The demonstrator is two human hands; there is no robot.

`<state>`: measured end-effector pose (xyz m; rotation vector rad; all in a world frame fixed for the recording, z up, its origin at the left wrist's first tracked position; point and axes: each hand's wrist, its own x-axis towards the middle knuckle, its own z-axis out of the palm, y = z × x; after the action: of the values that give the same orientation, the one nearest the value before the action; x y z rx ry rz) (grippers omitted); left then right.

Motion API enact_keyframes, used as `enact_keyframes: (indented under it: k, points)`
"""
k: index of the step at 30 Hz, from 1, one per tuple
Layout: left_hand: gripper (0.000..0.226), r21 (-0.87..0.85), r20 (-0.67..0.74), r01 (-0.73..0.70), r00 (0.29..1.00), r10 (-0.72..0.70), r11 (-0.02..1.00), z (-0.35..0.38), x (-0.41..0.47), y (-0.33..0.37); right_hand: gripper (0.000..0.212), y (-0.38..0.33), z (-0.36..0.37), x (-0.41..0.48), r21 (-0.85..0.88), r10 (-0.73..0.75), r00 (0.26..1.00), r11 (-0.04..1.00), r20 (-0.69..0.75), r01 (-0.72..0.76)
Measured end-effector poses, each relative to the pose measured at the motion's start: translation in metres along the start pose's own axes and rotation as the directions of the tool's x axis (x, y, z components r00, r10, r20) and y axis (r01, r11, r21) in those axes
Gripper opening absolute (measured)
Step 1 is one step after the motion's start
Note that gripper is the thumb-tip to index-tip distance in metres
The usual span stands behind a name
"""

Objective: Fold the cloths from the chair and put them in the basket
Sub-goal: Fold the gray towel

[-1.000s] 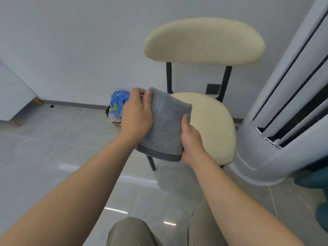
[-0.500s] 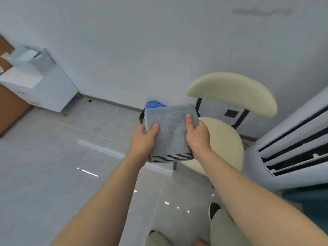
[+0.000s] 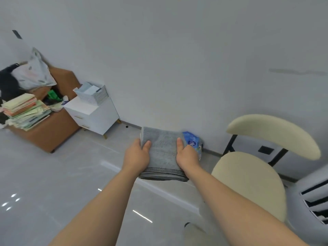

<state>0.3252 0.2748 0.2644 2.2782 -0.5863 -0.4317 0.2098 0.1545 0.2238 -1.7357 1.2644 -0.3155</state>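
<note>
At centre frame, my left hand [image 3: 137, 155] and right hand [image 3: 187, 157] pinch the folded grey cloth [image 3: 162, 148]; it looks ready for the basket [image 3: 93, 96] at upper left.

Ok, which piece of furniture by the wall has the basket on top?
The white drawer cabinet: the white perforated basket sits on its top. The brown unit beside it carries stacked papers instead.
</note>
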Motion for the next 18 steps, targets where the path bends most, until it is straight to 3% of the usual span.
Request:
enact_keyframes:
  k: [9,18]
  points:
    - [0.022,0.007,-0.001,-0.041,0.999,0.041,0.999,-0.066,0.173,-0.044,0.07,-0.099,0.122,0.108,0.022,0.015,1.0,1.0,-0.005,-0.015]
    - [0.028,0.036,-0.057,0.004,0.998,-0.002,0.999,-0.204,0.381,-0.08,0.061,-0.284,0.263,0.221,0.057,-0.026,0.997,0.998,0.078,0.021]
